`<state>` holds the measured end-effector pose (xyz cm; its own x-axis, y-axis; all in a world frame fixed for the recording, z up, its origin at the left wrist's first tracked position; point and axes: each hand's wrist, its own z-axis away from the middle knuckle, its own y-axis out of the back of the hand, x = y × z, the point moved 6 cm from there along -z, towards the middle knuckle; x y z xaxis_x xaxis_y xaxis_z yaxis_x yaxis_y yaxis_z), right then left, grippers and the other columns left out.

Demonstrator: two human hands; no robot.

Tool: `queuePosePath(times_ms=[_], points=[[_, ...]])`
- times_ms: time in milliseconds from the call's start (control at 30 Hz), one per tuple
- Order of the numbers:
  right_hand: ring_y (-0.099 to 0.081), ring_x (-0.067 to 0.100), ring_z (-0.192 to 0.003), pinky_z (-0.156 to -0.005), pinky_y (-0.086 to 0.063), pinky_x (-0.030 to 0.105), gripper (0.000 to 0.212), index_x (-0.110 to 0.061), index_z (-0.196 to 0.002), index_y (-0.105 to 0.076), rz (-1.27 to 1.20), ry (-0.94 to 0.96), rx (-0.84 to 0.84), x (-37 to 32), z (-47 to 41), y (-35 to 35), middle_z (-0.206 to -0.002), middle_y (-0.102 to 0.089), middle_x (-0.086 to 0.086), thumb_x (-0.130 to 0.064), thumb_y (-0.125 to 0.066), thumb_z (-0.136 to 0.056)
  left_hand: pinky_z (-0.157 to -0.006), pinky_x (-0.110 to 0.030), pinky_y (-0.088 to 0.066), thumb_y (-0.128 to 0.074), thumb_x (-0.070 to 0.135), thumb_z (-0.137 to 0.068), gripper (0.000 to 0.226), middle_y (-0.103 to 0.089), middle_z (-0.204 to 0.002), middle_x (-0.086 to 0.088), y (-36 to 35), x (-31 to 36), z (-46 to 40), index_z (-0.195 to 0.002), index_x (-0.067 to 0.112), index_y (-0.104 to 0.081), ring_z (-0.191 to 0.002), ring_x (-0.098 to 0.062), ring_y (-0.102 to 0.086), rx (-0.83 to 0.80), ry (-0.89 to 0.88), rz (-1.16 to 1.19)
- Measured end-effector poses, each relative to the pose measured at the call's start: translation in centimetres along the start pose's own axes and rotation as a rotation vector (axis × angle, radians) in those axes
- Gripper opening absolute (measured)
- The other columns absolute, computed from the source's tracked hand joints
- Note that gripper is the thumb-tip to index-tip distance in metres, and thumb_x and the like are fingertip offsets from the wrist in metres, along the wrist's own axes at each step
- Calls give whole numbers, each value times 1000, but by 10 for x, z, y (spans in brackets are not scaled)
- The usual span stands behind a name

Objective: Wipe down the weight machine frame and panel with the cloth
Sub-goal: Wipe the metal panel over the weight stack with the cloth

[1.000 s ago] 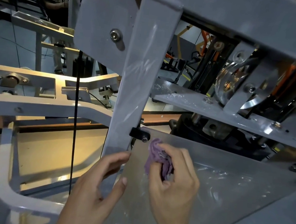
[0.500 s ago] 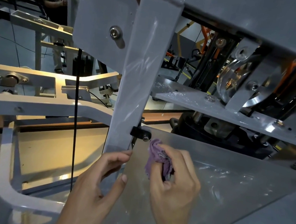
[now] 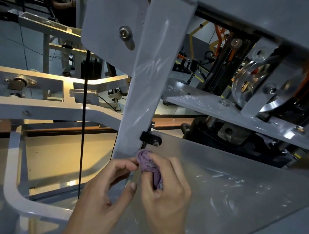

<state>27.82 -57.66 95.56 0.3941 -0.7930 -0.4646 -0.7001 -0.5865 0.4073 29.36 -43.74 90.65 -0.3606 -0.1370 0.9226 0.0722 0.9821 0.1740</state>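
Right now the right hand [image 3: 166, 185] grips the bunched cloth [image 3: 148, 164] against the panel [image 3: 229, 185] at its upper left corner, beside the upright frame post [image 3: 149, 88] rising above, which the left hand [image 3: 104, 194] pinches.

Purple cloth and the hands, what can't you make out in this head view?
- Purple cloth: mostly hidden inside the right hand.
- Left hand: covers the grey post bottom.
- Both wrists: cut off by the bottom edge.
- Clear panel: glare masks any dirt.
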Motion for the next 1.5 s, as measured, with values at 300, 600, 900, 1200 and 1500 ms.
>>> queuePosePath(times_ms=[300, 600, 900, 1200, 1500], points=[[-60, 13, -68, -59, -50, 27, 26, -23, -99, -72, -51, -44, 19, 5, 3, 0, -88, -62, -8, -12, -60, -79, -106, -25, -50, -69, 6, -91, 45, -65, -128, 27, 0, 1, -1, -101, 49, -60, -124, 3, -59, 7, 17, 21], [-55, 13, -64, -53, -49, 34, 13, -19, -94, -64, -14, -73, -12, 16, 16, -6, -86, -58, -9, -20, -62, -82, -106, -31, -51, -67, 12, -91, 36, -67, -128, 21, -2, 3, -1, -106, 45, -62, -124, -3, -61, 3, 0, 70], [-52, 17, -64, -50, -46, 32, 21, -22, -96, -54, 33, 29, 62, -3, 4, -11, -86, -54, -5, -15, -67, -81, -103, -33, -52, -66, 26, -85, 38, -69, -124, 16, -4, 3, 2, -115, 48, -61, -122, -8, -63, 7, 8, 84], [-44, 15, -65, -59, -37, 17, 28, -22, -89, -50, 74, -41, 222, 23, 8, 19, -81, -48, -5, -6, -68, -76, -106, -31, -46, -67, 7, -92, 53, -64, -131, 22, -5, -1, 1, -117, 52, -58, -127, -1, -58, -8, 33, 52], [-45, 18, -61, -49, -43, 26, 12, -21, -88, -53, 88, 58, 134, 8, 2, 2, -83, -46, -5, -17, -63, -82, -105, -34, -48, -68, 5, -90, 48, -68, -126, 20, -5, -2, 2, -119, 43, -61, -123, -2, -61, 16, 19, 68]])
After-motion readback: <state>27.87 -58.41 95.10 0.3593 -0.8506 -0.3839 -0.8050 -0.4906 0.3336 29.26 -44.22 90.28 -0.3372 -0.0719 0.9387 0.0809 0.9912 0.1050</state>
